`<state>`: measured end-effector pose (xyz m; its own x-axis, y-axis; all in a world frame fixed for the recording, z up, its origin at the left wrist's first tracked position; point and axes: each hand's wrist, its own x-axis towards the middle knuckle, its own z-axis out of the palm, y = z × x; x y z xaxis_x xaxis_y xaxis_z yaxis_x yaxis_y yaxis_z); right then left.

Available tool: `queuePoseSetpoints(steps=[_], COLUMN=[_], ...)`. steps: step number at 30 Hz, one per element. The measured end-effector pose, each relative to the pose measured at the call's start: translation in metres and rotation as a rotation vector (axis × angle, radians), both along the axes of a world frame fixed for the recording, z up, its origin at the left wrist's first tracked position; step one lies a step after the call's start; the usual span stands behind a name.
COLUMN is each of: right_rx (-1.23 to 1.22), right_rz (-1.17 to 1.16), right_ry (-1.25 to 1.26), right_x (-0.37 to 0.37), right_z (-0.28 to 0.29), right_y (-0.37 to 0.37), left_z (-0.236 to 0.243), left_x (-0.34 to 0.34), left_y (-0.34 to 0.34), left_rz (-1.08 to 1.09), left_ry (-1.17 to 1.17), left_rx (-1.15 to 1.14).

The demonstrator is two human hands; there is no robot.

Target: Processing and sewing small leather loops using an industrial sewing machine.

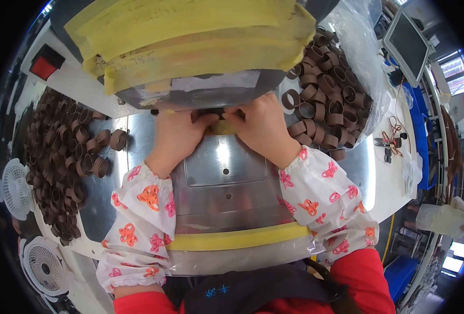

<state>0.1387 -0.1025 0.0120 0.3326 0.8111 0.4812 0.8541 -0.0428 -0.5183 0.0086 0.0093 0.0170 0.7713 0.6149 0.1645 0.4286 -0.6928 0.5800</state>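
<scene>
My left hand (175, 135) and right hand (265, 124), fingers drawn in narrow, meet under the machine head (272, 82) at a dark piece (216, 111); grip hidden, can't tell. Brown rings (329, 99) heaped either side.

left: ring pile (58, 157) | further left: fans (44, 268) | centre: machine bed (203, 200) | right: ring heap (327, 99)

Your view is bright; glare streaks the metal plate (206, 162), a window (456, 70) glows at two o'clock, edges bend.
</scene>
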Motion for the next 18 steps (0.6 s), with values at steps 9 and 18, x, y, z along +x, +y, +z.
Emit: queuePoseSetpoints(steps=[9, 18], right_rx=[-0.001, 0.153], right_rz=[-0.028, 0.052], right_ry=[0.009, 0.023], right_x=[0.004, -0.004], right_z=[-0.002, -0.001], right_y=[-0.006, -0.015], left_z=[-0.008, 0.004], left_x=[0.002, -0.008], left_y=[-0.005, -0.008], left_rz=[0.000, -0.090], left_ry=[-0.065, -0.076], left_rx=[-0.017, -0.082])
